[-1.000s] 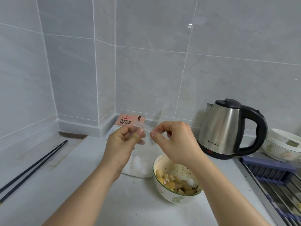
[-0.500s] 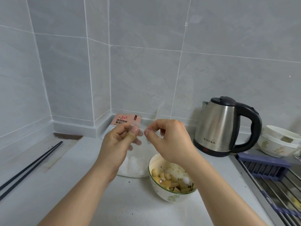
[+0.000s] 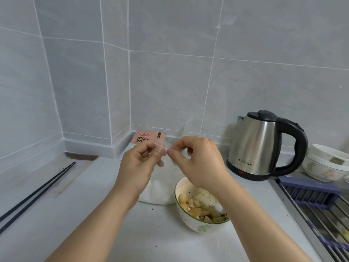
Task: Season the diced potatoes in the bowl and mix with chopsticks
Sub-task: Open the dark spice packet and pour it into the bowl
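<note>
Pinching clear bag (image 3: 160, 186) top with our left hand (image 3: 138, 163) and right hand (image 3: 198, 163), fingers clamped, bowl (image 3: 196, 223) of potatoes (image 3: 194, 207) below, chopsticks (image 3: 37, 191) left.

Place: a home kitchen corner.
Walls: grey tiled wall (image 3: 170, 82) behind the kettle (image 3: 253, 146).
Right of kettle: stacked bowls (image 3: 324, 163), sink rack (image 3: 317, 208).
Left of kettle: seasoning packet (image 3: 149, 138), countertop (image 3: 94, 214).
</note>
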A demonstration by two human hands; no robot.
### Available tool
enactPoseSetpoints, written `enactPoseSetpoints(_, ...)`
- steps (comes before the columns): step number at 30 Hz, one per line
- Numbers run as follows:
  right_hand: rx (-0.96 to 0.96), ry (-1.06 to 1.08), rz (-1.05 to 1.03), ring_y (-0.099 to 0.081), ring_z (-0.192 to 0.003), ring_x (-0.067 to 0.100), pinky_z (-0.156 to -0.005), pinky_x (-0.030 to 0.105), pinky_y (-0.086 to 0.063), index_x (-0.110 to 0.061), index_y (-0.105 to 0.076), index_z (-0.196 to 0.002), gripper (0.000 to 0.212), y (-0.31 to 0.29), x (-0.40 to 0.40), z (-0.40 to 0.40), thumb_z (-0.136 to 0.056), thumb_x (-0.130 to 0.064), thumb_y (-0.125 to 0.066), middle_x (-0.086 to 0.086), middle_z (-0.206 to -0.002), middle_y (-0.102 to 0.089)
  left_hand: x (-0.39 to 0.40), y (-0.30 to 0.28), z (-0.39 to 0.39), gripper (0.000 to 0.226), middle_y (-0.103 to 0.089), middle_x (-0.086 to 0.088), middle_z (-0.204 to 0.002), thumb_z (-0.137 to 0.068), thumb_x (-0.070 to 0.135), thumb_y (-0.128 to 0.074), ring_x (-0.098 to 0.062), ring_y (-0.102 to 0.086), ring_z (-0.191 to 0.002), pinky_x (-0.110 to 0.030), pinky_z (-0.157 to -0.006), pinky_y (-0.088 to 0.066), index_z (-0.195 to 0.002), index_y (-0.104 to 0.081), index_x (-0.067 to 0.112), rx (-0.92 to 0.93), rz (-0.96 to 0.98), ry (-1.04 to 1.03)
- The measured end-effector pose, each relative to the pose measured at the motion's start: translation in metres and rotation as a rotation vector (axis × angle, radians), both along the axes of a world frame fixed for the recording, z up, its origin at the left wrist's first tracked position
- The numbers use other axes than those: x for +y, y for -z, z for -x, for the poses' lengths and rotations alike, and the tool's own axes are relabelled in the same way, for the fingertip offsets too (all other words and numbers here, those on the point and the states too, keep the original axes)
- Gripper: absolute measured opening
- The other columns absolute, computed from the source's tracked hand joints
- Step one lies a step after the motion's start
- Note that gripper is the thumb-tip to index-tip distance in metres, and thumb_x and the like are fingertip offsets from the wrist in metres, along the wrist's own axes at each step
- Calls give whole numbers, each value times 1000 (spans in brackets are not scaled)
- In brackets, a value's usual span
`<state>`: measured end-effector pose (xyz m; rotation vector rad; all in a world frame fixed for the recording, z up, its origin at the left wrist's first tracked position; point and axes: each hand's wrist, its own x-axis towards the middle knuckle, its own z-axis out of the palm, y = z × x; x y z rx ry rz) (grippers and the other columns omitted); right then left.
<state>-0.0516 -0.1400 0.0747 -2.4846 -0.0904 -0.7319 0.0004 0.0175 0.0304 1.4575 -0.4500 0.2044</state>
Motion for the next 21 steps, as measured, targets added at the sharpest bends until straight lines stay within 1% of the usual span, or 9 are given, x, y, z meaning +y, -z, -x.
enactPoseSetpoints(3, -10, 4, 5, -53, -80, 6, -68, 27, -42, -35, -73, -93, 17, 1, 1, -1, -94, -50, -65, -15, -94, -69, 1, -2, 0, 11, -75, 2, -87, -96, 23, -66, -12, -67, -72, -30, -70, -47, -89, -72, 16, -15, 1, -35)
enactPoseSetpoints(5, -17, 16, 16, -54, -80, 8, -68, 28, -42, -34, -72, -93, 18, 2, 2, -1, -94, -50, -64, -14, -94, -69, 2, -3, 0, 12, -75, 1, -89, -97, 23, -65, -12, -67, -72, -29, -70, -47, -89, -71, 17, -17, 14, -52)
enactPoseSetpoints(9, 11, 19, -7, -58, -84, 13, -76, 36, -52, -32, -75, -97, 19, -1, -7, 0, -95, -48, -64, -13, -95, -71, 8, -6, -2, 14, -76, 1, -90, -100, 22, -61, -10, -67, -75, -27, -72, -47, -89, -70, 17, 16, 38, -67)
enactPoseSetpoints(11, 19, 24, -5, -60, -85, 13, -80, 38, -53, -32, -75, -97, 18, -3, -10, 1, -96, -46, -65, -14, -95, -71, 9, -8, -3, 14, -76, 0, -90, -101, 20, -61, -9, -67, -75, -21, -69, -49, -91, -70, 16, -1, 25, -65)
enactPoseSetpoints(13, 10, 40, 22, -61, -85, 14, -78, 37, -53, -31, -76, -95, 18, -4, -7, 2, -96, -46, -65, -17, -88, -69, 8, -8, -3, 14, -76, -1, -89, -100, 19, -61, -8, -66, -73, -14, -65, -48, -91, -70, 14, -16, 30, -77)
enactPoseSetpoints(15, 5, 46, 10, -59, -80, 13, -72, 33, -51, -30, -75, -88, 21, -5, -5, 2, -93, -49, -68, -17, -75, -63, 7, -8, -4, 14, -75, 2, -85, -101, 18, -61, -7, -65, -70, -12, -64, -47, -90, -69, 14, -17, 59, -96)
enactPoseSetpoints(18, 39, 28, -55, -56, -69, 11, -65, 32, -48, -27, -73, -80, 26, -8, -11, 5, -90, -50, -72, -14, -64, -58, 12, -8, -8, 15, -72, 6, -81, -101, 21, -61, -8, -64, -69, -22, -68, -48, -87, -68, 19, 28, 119, -134)
enactPoseSetpoints(19, 41, 24, -62, -57, -70, 11, -67, 34, -50, -26, -74, -79, 25, -8, -14, 6, -91, -48, -72, -13, -64, -60, 15, -8, -10, 16, -72, 7, -81, -101, 22, -62, -9, -65, -69, -27, -70, -47, -86, -68, 21, 40, 134, -146)
enactPoseSetpoints(21, 22, 37, -27, -60, -77, 14, -72, 37, -53, -25, -73, -80, 25, -8, -12, 8, -93, -47, -70, -11, -69, -64, 19, -9, -12, 17, -72, 9, -81, -101, 24, -62, -9, -66, -69, -31, -72, -46, -84, -67, 23, 47, 134, -155)
